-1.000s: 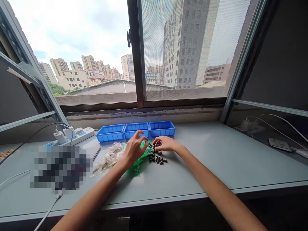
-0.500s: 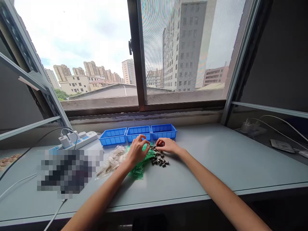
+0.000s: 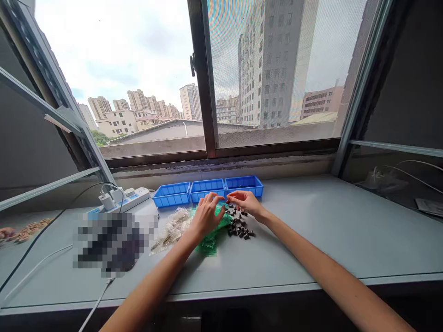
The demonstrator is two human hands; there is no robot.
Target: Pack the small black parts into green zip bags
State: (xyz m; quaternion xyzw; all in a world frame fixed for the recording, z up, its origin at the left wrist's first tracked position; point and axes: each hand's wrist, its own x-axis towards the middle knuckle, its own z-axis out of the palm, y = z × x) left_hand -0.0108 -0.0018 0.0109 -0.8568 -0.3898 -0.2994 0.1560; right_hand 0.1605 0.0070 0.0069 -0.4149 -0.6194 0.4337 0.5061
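A pile of several small dark parts (image 3: 239, 226) lies on the grey table (image 3: 294, 249). My right hand (image 3: 247, 203) hovers over the pile's far side, fingers curled in a pinch; what they hold is too small to make out. My left hand (image 3: 206, 215) rests over a green plastic bag (image 3: 210, 240), its fingers bent together at the tips toward the right hand. Three blue trays (image 3: 207, 189) stand in a row just behind both hands.
A clear bag of small parts (image 3: 171, 228) lies left of the green bag. A white power strip (image 3: 119, 201) with plugs and cables sits at the back left. A blurred-out item (image 3: 110, 242) lies at left. More cables lie at the far right by the window.
The view has shifted, so everything sits slightly further right in frame. My right hand has lifted a little off the pile toward the trays. My left hand stays over the green bag.
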